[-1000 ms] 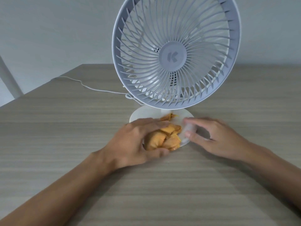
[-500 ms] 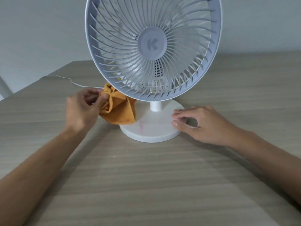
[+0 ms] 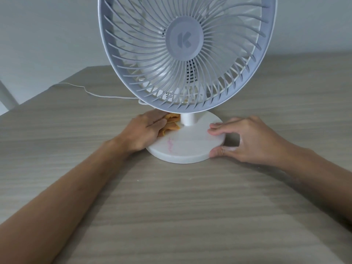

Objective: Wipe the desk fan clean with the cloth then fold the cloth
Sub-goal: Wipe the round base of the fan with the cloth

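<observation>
While the white desk fan stands upright on the wood-grain tabletop, its round base carries a faint pink smear near the front. On the base's left rear, beside the stem, lies the bunched orange cloth, the left hand closed over it in a firm grip. At the base's right rim, the right hand pinches the edge between fingers and thumb. Behind, a white cord trails left across the tabletop.

A wood-grain table carries the desk fan and its cord
</observation>
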